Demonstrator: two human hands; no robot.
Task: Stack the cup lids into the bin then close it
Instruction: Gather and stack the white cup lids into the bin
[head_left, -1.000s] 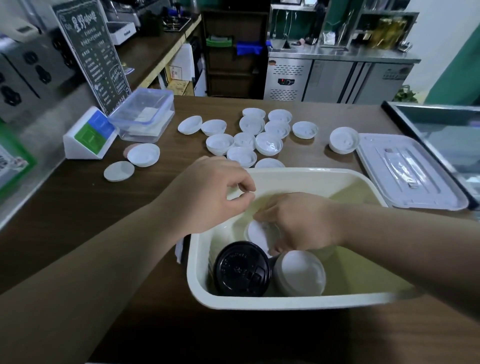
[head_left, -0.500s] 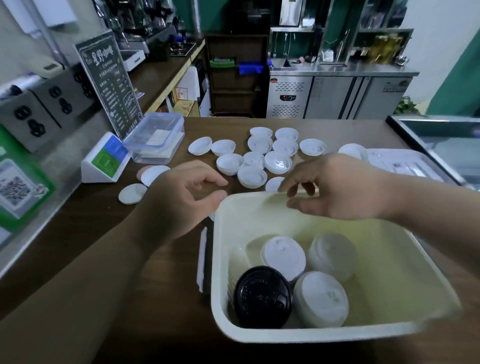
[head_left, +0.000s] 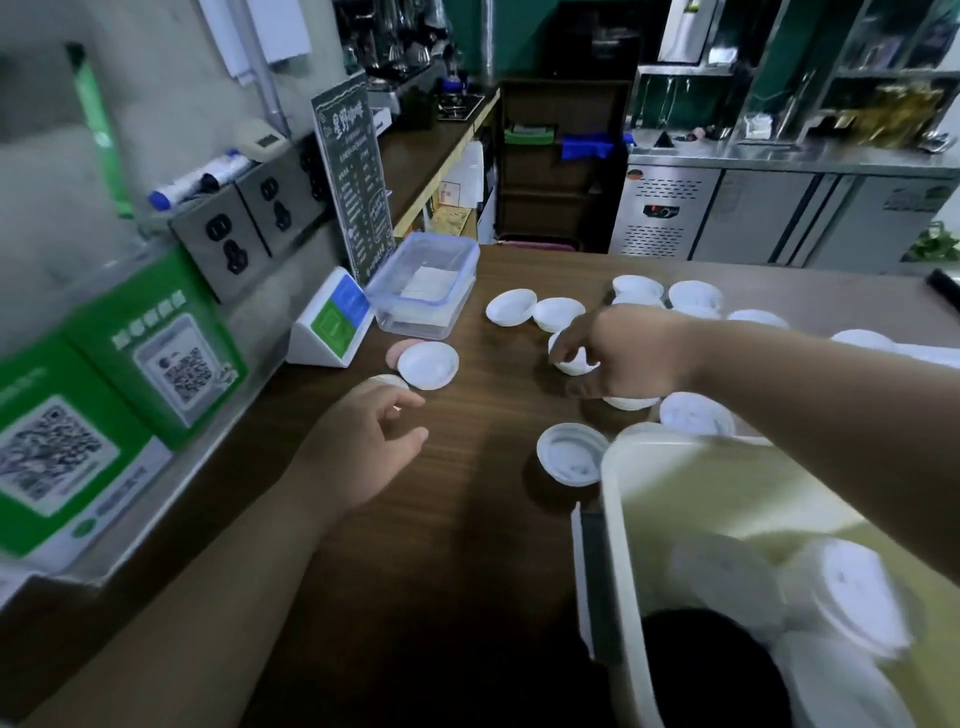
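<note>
The cream bin (head_left: 615, 519) sits at the lower right and holds white lid stacks (head_left: 852, 587) and a black lid (head_left: 711, 670). Several white cup lids lie loose on the brown counter, among them one (head_left: 428, 364) at the left, one (head_left: 511, 307) farther back and one (head_left: 571, 460) beside the bin's corner. My right hand (head_left: 628, 353) reaches over the lids, its fingers and thumb curled round a white lid (head_left: 571, 364). My left hand (head_left: 363, 447) hovers above the counter with loosely curled fingers and holds nothing, just short of a small flat lid (head_left: 387, 382).
A clear plastic box (head_left: 423, 283), a white payment stand (head_left: 335, 325), a menu board (head_left: 358, 182) and green QR boxes (head_left: 156, 343) line the left wall. A thin white strip (head_left: 577, 566) lies along the bin's left side.
Both hands have left the bin. My right hand has gone out to a loose lid on the counter, my left has moved toward the lids at the left. The view has swung left.
</note>
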